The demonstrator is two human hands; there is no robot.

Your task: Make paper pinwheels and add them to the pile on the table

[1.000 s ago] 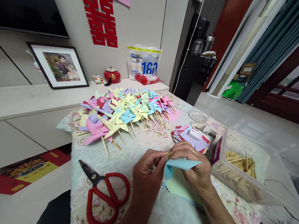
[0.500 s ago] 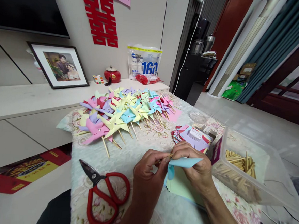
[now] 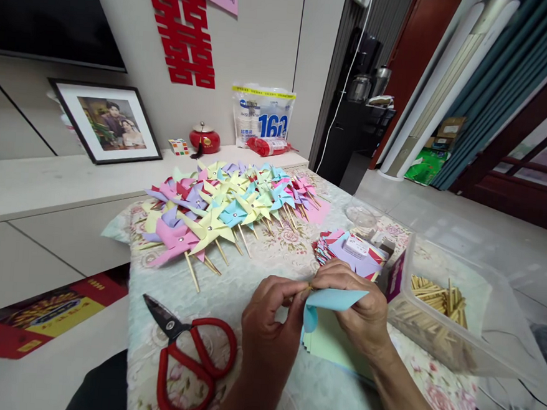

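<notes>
My left hand [image 3: 272,320] and my right hand [image 3: 355,301] meet at the front middle of the table, both pinched on a light blue paper piece [image 3: 330,301] that is partly folded. A small pin or stick tip shows between the fingertips; I cannot make it out clearly. Under my hands lies a stack of pale green paper sheets [image 3: 333,346].
Red-handled scissors [image 3: 188,355] lie front left. Many finished paper pinwheels [image 3: 217,210] on wooden sticks cover the far table. A pile of cut coloured squares [image 3: 349,251] sits right of centre. A clear plastic box [image 3: 453,311] with wooden sticks stands at right.
Almost nothing differs. My hands stay together on the blue paper, with only slight finger shifts and a small camera drift.
</notes>
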